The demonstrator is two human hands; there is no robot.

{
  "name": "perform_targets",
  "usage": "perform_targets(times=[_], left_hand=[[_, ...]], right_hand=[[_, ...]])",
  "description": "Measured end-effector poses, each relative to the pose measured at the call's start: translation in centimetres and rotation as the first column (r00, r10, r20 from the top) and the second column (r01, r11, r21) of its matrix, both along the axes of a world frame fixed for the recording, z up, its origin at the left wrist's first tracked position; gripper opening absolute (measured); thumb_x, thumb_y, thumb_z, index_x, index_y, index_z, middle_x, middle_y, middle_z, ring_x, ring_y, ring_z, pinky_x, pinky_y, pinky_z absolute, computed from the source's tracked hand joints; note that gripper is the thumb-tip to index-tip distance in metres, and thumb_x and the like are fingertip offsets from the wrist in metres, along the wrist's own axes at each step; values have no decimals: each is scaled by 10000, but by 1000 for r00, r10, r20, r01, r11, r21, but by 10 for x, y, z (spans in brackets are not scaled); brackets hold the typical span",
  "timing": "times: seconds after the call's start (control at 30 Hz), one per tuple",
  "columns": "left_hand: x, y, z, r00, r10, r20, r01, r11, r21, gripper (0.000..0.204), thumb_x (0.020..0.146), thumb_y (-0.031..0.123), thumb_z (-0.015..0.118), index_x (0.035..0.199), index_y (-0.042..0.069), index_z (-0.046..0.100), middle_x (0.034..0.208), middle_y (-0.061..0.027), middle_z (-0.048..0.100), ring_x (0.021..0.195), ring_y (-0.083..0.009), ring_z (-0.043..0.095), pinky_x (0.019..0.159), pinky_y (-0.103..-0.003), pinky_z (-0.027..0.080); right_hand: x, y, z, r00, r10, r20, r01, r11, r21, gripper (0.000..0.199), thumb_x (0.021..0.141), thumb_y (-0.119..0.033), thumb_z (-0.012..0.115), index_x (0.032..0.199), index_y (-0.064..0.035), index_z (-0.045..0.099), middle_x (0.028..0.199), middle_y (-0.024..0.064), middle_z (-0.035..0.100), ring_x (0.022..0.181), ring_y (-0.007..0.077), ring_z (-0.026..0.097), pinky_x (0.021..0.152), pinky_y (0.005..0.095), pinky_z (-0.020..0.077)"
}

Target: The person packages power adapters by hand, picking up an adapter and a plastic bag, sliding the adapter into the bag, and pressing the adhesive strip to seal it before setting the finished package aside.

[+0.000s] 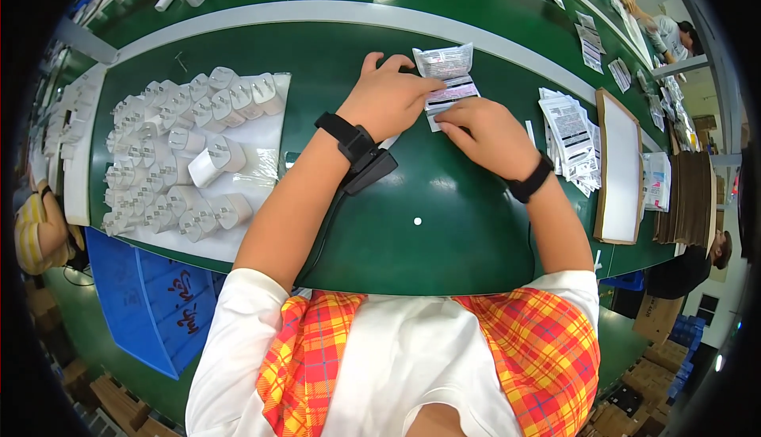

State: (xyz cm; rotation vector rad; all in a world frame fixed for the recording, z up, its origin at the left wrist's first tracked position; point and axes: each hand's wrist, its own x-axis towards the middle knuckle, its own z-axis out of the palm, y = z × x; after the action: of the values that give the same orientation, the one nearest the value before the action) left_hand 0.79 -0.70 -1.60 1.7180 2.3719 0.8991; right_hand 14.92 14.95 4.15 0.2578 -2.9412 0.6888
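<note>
A small white printed packet (444, 63) with a silvery sheen lies on the green table, its lower part pink-striped and creased. My left hand (387, 94) is at its left side, fingers apart, one fingertip resting on the print. Curled over the lower right part of the packet, my right hand (490, 137) presses or pinches it; the exact grip is partly hidden. Black bands circle both wrists, the left one carrying a black box (370, 170) with a cord.
Many white plug adapters (170, 159) crowd a white sheet at left, above a blue bin (147, 302). Similar packets (569, 132) are piled at right beside a shallow cardboard tray (618, 167). A white dot (418, 221) marks the table. Behind a pale rail (317, 12) stand more adapters.
</note>
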Motion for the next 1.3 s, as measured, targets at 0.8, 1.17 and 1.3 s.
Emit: perform_targets(times=[0.8,1.17,1.3], left_hand=[[3,-16,12,992,-61,111,62,998,-1,390,847,282,629,1225,187,648,1219,31,663,1337,-316,414,1133,-669,42],[13,9,11,995,58,-82,-57,998,17,296,767,160,708,1058,142,657,1104,16,627,1134,-271,492,1084,-609,237],[12,4,7,957,62,-283,-43,996,72,259,775,189,714,1030,164,674,1013,7,587,1061,-247,501,994,-523,320]], right_hand=[[403,82,40,514,-855,64,725,394,-565,268,935,-135,571,1174,-30,512,957,29,522,855,126,511,735,251,416],[157,19,58,690,-709,-144,717,697,0,405,891,-127,624,1257,29,546,1251,176,577,1186,302,531,1041,368,368],[20,27,15,817,-518,253,565,806,-176,465,857,-257,688,1224,2,568,1150,168,600,1042,252,596,891,355,475]])
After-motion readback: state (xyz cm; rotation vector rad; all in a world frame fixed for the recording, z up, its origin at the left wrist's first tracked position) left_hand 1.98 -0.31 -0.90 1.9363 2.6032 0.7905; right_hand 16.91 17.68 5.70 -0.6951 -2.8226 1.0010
